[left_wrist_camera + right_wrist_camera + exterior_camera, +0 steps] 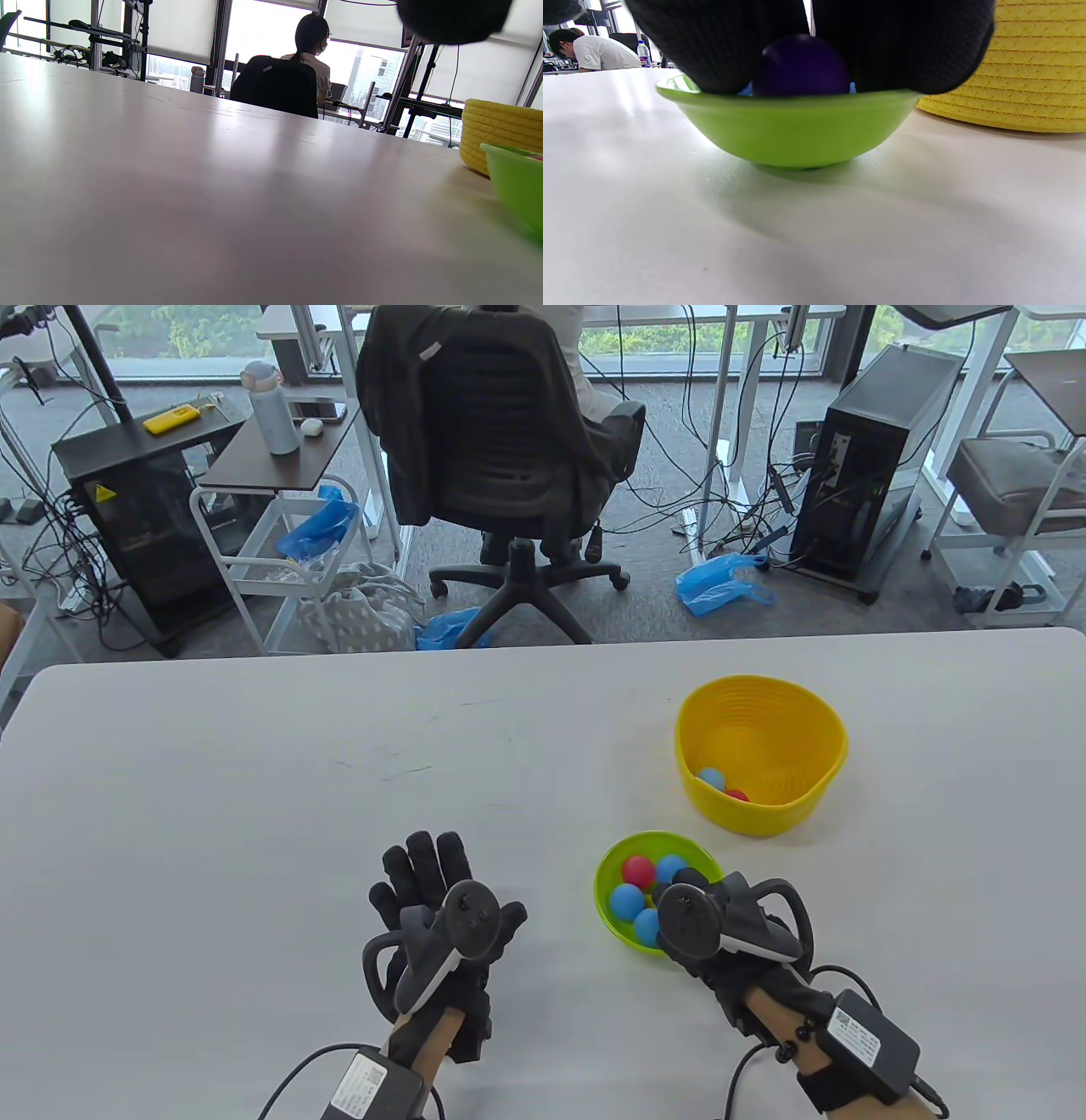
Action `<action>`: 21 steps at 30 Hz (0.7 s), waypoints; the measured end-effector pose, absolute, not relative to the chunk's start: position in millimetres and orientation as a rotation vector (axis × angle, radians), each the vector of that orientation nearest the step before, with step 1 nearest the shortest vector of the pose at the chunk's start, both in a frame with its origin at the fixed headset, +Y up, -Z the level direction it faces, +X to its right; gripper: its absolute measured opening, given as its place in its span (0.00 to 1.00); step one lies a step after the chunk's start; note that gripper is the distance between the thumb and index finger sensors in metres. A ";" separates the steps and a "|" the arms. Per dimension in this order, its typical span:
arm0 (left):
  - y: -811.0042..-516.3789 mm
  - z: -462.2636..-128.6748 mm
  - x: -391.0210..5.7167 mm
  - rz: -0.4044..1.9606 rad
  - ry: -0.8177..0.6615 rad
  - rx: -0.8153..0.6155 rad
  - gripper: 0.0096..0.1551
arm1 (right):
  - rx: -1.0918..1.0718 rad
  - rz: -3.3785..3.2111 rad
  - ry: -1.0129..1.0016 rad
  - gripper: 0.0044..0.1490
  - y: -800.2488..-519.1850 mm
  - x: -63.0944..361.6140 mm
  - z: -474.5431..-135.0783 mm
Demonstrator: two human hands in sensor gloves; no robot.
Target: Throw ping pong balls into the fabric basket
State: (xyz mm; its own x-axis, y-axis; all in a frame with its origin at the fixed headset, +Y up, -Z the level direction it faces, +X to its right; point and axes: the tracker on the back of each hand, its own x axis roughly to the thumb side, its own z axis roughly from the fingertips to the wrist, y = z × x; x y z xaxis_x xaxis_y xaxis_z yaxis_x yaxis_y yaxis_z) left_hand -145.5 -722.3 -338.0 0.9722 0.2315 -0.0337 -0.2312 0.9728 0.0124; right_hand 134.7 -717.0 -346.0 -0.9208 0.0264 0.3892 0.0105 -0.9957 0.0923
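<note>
Daylight pours through windows (pixel 662 339) onto grey carpet (pixel 679 628) strewn with cables, where a person sits in a black office chair (pixel 501 449) beyond the white table (pixel 254 780), flanked by 2 computer towers.

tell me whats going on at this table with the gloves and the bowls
A person in sensor gloves is moving ping pong balls from a green bowl to a yellow fabric basket just beyond it. The right hand reaches into the bowl, its fingers around a dark ball. The left hand rests open on the table, holding nothing. Two balls, one blue and one red, lie in the basket; several remain in the bowl.
</note>
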 end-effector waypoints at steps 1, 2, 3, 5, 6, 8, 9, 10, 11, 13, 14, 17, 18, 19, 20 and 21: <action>-722.2 -337.9 -145.7 0.233 0.036 0.009 0.65 | 0.624 3.067 0.142 0.35 -717.2 134.5 -346.2; -722.1 -337.9 -145.8 0.233 0.037 0.009 0.65 | 0.624 3.068 0.139 0.35 -717.4 134.4 -346.3; -721.9 -338.0 -145.9 0.233 0.037 0.009 0.65 | 0.623 3.069 0.137 0.34 -717.8 134.5 -346.7; -721.9 -338.1 -146.0 0.236 0.036 0.010 0.65 | 0.622 3.070 0.127 0.33 -717.2 134.8 -346.6; -721.9 -338.1 -146.1 0.239 0.036 0.010 0.65 | 0.621 3.066 0.127 0.32 -716.9 135.3 -346.7; -721.8 -337.8 -146.1 0.242 0.035 0.012 0.66 | 0.620 3.057 0.117 0.31 -715.7 136.3 -346.5; -721.7 -337.8 -146.0 0.243 0.034 0.014 0.66 | 0.618 3.054 0.109 0.31 -714.8 136.7 -346.4; -721.9 -337.9 -145.9 0.245 0.032 0.014 0.66 | 0.613 3.047 0.106 0.31 -713.2 137.6 -346.3; -722.0 -337.9 -145.8 0.247 0.031 0.015 0.66 | 0.608 3.040 0.101 0.31 -711.9 138.3 -346.2; -722.4 -338.0 -145.3 0.250 0.028 0.013 0.65 | 0.592 3.019 0.075 0.31 -706.5 141.8 -346.1; -722.6 -338.0 -145.1 0.251 0.027 0.012 0.65 | 0.585 3.006 0.064 0.31 -704.3 143.6 -346.3; -722.7 -337.2 -144.5 0.255 0.024 0.007 0.65 | 0.558 2.931 0.015 0.30 -697.1 153.8 -348.5; -722.4 -336.8 -144.7 0.258 0.023 0.008 0.65 | 0.551 2.896 0.004 0.30 -695.7 157.0 -349.4; -721.9 -336.5 -144.7 0.266 0.020 0.011 0.65 | 0.534 2.832 -0.011 0.29 -693.7 162.5 -351.1; -721.8 -336.3 -144.6 0.267 0.020 0.012 0.65 | 0.526 2.773 -0.023 0.29 -692.0 167.7 -352.7; -721.9 -336.3 -144.6 0.269 0.020 0.010 0.65 | 0.515 2.729 -0.031 0.28 -690.7 171.7 -353.8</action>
